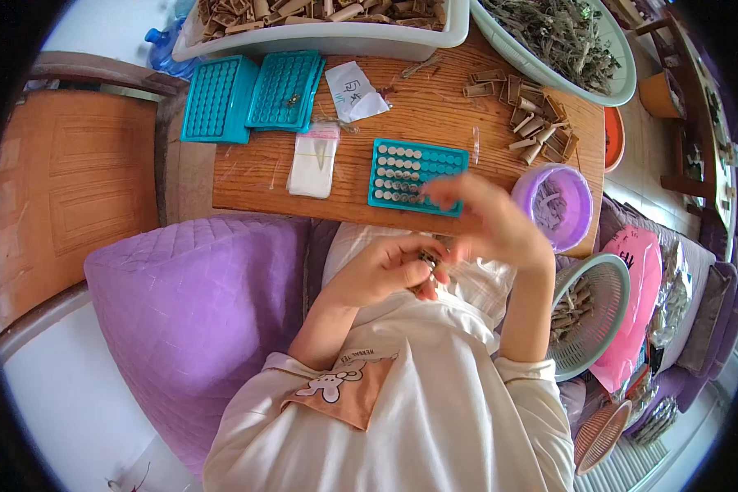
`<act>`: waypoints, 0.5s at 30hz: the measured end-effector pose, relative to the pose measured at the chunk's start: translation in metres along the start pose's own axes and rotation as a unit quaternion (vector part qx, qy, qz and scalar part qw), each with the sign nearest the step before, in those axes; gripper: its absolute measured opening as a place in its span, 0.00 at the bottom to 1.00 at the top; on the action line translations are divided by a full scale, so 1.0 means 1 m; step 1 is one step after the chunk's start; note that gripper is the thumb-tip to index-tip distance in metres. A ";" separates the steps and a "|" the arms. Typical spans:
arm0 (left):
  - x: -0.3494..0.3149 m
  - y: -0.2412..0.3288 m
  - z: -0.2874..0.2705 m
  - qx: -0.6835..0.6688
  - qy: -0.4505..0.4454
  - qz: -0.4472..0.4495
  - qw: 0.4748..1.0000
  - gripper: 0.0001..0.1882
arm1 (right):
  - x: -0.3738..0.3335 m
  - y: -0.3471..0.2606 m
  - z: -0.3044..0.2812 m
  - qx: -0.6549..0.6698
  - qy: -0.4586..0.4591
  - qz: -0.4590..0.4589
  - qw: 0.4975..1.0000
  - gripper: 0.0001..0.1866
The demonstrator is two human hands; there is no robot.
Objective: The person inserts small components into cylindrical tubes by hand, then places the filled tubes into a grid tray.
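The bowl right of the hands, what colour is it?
Purple; the bowl shows best in the head view.

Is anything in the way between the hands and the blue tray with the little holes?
Nothing visible blocks it. The right hand hangs just over the near edge of the teal tray. The left hand holds a small brown piece just below, with only the table edge between.

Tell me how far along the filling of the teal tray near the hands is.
Done: the teal tray by the table edge has most holes filled with pale rolls. In hand: the left hand pinches a small brown piece; the right hand, blurred, hovers beside the tray. Left: two more teal trays and a pile of loose rolls.
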State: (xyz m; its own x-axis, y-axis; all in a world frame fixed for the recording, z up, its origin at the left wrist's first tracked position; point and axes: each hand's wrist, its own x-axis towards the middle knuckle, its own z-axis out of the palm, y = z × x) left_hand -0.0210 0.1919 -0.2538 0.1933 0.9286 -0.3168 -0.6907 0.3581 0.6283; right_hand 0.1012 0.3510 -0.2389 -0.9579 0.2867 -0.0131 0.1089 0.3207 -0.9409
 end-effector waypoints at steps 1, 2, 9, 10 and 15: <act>0.001 0.000 -0.001 0.017 0.029 0.017 0.999 0.14 | 0.011 0.011 -0.006 -0.012 0.034 0.002 0.999 0.25; 0.002 -0.002 -0.005 0.018 0.030 0.018 0.999 0.14 | 0.027 0.018 -0.008 -0.070 0.117 0.064 0.989 0.24; 0.007 -0.009 -0.007 -0.021 0.035 0.034 0.999 0.14 | 0.087 0.084 -0.019 -0.382 0.315 0.235 0.837 0.16; 0.007 -0.010 -0.007 -0.021 0.037 0.036 0.998 0.14 | 0.087 0.086 -0.018 -0.382 0.314 0.232 0.838 0.16; 0.010 -0.009 -0.004 -0.045 0.082 0.030 0.995 0.14 | 0.073 0.080 -0.009 -0.308 0.411 0.192 0.836 0.11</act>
State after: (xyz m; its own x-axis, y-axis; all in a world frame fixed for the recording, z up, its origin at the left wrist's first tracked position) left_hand -0.0154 0.1971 -0.2655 0.0388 0.9167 -0.3977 -0.7586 0.2861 0.5854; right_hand 0.0425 0.4056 -0.3122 -0.3415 0.9180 0.2017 0.7256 0.3939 -0.5643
